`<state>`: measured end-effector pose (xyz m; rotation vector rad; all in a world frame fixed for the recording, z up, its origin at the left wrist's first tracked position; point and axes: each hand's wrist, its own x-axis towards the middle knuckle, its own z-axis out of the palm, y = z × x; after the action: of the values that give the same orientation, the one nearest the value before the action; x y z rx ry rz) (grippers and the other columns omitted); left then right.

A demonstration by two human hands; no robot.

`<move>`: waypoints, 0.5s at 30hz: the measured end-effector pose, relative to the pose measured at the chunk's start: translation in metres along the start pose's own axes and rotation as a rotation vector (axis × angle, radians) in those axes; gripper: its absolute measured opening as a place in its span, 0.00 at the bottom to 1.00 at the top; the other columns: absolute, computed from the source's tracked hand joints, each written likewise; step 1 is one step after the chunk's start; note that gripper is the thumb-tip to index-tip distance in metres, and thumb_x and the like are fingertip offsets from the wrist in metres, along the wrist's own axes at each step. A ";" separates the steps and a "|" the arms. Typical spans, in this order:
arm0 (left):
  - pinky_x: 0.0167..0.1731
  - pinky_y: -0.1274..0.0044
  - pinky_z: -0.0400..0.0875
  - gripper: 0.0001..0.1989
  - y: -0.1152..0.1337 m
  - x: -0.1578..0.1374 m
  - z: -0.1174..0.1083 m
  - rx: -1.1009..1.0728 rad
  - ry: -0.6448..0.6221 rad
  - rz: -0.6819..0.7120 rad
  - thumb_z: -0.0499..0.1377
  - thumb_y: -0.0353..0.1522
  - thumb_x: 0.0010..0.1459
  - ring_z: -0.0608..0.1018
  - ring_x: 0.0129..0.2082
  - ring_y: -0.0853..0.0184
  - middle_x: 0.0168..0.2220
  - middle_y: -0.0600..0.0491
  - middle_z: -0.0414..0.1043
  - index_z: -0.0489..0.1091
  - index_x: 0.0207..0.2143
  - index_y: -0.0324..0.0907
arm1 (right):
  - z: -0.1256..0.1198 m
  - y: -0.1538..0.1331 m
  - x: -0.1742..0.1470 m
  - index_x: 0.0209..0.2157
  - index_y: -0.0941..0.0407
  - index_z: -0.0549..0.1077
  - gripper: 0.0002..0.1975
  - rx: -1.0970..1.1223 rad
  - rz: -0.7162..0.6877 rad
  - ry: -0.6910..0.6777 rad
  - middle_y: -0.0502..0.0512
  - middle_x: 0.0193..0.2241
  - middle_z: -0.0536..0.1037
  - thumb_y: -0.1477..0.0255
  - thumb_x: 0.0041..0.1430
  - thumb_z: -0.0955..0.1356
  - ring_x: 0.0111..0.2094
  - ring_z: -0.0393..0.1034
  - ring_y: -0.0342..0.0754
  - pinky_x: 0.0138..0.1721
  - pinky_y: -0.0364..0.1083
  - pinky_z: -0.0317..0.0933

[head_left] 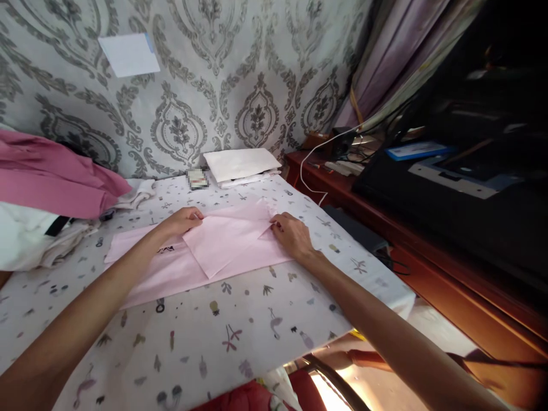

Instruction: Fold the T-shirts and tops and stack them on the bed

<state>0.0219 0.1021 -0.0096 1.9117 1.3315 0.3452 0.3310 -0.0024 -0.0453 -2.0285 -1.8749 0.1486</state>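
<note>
A pale pink shirt (240, 245) lies partly folded in a long strip on the patterned tablecloth (188, 348). Black lettering shows on its left part, half hidden by my left forearm. Across its middle a folded flap comes down to a corner pointing toward me. My left hand (185, 221) pinches the flap's upper left edge between thumb and fingers. At the right end, my right hand (293, 233) has its fingers closed on the shirt's edge, where the cloth is creased and a small fold sticks out.
A folded white cloth (242, 165) lies near the wall, beside a small blurred box (197, 178). Pink and white clothes (55, 177) are heaped at the left. To the right stand a reddish wooden cabinet (428, 285), a white cable (306, 165) and a large dark screen (449, 114).
</note>
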 end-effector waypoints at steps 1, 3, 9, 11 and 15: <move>0.28 0.75 0.61 0.16 -0.002 -0.002 -0.002 0.000 -0.013 0.004 0.59 0.40 0.43 0.70 0.26 0.67 0.27 0.56 0.69 0.70 0.35 0.43 | 0.001 0.001 0.001 0.45 0.53 0.77 0.14 0.005 -0.006 0.007 0.56 0.44 0.78 0.75 0.63 0.62 0.40 0.73 0.51 0.35 0.46 0.60; 0.27 0.76 0.61 0.16 -0.007 -0.005 -0.006 0.002 -0.010 0.008 0.58 0.40 0.45 0.70 0.24 0.67 0.25 0.56 0.69 0.70 0.36 0.43 | 0.002 0.005 0.002 0.44 0.52 0.77 0.14 0.010 -0.017 0.024 0.56 0.42 0.79 0.74 0.62 0.62 0.39 0.72 0.51 0.34 0.46 0.60; 0.37 0.72 0.68 0.14 -0.016 -0.024 -0.009 0.188 0.297 0.034 0.54 0.40 0.51 0.76 0.34 0.61 0.33 0.51 0.75 0.69 0.37 0.43 | -0.003 0.022 0.004 0.48 0.54 0.75 0.17 0.078 -0.010 0.109 0.56 0.40 0.78 0.76 0.59 0.62 0.35 0.71 0.49 0.36 0.46 0.61; 0.39 0.71 0.69 0.14 -0.014 -0.035 -0.005 0.249 0.356 0.077 0.53 0.41 0.53 0.77 0.37 0.60 0.38 0.50 0.76 0.69 0.38 0.44 | -0.009 0.026 0.002 0.49 0.55 0.75 0.18 0.120 0.021 0.146 0.56 0.38 0.78 0.76 0.59 0.62 0.34 0.71 0.49 0.38 0.47 0.62; 0.43 0.70 0.70 0.13 0.004 -0.049 0.011 0.264 0.298 0.247 0.50 0.40 0.59 0.77 0.42 0.59 0.42 0.50 0.77 0.69 0.40 0.45 | -0.018 0.025 -0.009 0.47 0.56 0.75 0.16 0.190 0.038 0.177 0.55 0.37 0.78 0.76 0.61 0.62 0.33 0.71 0.48 0.39 0.47 0.62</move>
<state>0.0102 0.0531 -0.0043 2.3250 1.3848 0.6238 0.3594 -0.0157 -0.0384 -1.8839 -1.6504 0.1466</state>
